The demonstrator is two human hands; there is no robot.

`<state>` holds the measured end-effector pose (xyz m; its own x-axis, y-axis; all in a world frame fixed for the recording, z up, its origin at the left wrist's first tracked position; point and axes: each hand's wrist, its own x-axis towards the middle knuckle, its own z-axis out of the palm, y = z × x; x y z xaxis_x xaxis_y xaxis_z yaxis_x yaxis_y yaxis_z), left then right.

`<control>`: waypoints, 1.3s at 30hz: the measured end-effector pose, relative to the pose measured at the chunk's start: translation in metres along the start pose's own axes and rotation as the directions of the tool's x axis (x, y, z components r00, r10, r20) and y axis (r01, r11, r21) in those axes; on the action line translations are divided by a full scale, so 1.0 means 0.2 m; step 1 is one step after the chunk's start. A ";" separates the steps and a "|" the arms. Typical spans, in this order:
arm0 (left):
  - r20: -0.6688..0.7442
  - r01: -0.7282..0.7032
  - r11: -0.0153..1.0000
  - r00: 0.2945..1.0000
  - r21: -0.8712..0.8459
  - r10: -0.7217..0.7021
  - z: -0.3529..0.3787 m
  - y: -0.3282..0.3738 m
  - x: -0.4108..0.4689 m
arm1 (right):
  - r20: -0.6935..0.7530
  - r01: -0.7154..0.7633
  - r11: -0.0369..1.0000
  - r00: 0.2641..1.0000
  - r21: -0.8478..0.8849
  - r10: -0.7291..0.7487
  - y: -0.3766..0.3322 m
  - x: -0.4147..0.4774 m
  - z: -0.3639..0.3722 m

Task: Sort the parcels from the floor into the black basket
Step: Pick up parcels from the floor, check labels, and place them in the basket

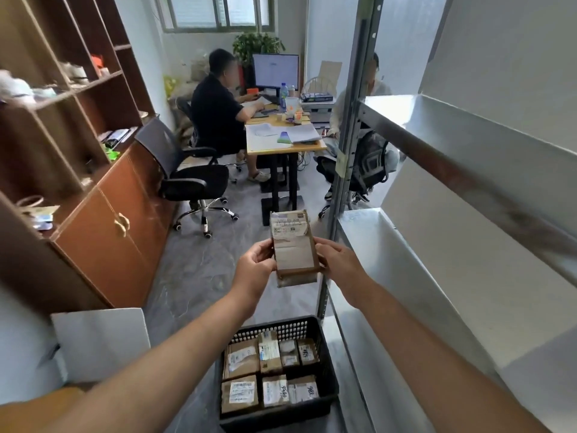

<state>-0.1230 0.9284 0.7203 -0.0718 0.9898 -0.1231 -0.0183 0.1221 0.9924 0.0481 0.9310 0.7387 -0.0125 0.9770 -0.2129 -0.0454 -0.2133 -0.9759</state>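
we judge the parcel [293, 245] stiff and light; left hand [256, 261] and right hand [335, 260] pinch its long edges above the basket [324, 364].

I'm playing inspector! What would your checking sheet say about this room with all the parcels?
Surface: grey floor; the basket stands on it.
Job's things: brown parcel held up in the air; black basket holds several labelled parcels lying flat.
Clutter: white carton left of the basket; papers and bottle on the desk.
Hands: left hand and right hand grip the brown parcel's sides.
Cables: some seem to hang under the desk.
Surroundings: wooden cabinet, metal shelf, office chair, seated person in black, second seated person partly hidden.
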 end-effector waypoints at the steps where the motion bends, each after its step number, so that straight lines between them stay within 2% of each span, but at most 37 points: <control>1: -0.007 0.001 1.000 1.000 0.003 -0.001 -0.01 -0.01 0.03 | 0.005 -0.004 1.000 1.000 0.006 0.004 0.00 0.03 0.01; 10: -0.009 0.017 1.000 1.000 -0.015 -0.017 -0.12 -0.06 0.33 | -0.050 -0.034 0.997 0.998 -0.062 0.031 0.02 0.32 0.15; 19: 0.064 0.040 0.999 0.997 0.005 -0.041 -0.30 -0.13 0.66 | -0.152 -0.028 0.992 0.988 -0.120 0.010 0.12 0.61 0.35; 24: 0.148 0.120 0.993 0.982 0.012 -0.120 -0.36 -0.26 0.82 | -0.210 -0.079 0.985 0.977 -0.151 0.046 0.28 0.74 0.41; 32: 0.175 0.262 0.963 0.947 0.060 -0.269 -0.35 -0.56 0.95 | -0.224 -0.215 0.964 0.958 -0.157 0.177 0.54 0.89 0.40; 39: 0.223 0.430 0.901 0.875 0.054 -0.431 -0.23 -0.98 1.10 | -0.212 -0.358 0.921 0.922 -0.151 0.324 0.97 1.14 0.22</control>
<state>-0.1810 1.1196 0.4985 0.1671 0.8293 -0.5332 0.0069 0.5398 0.8418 -0.0078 1.1122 0.5036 0.1858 0.8323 -0.5222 0.1134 -0.5461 -0.8300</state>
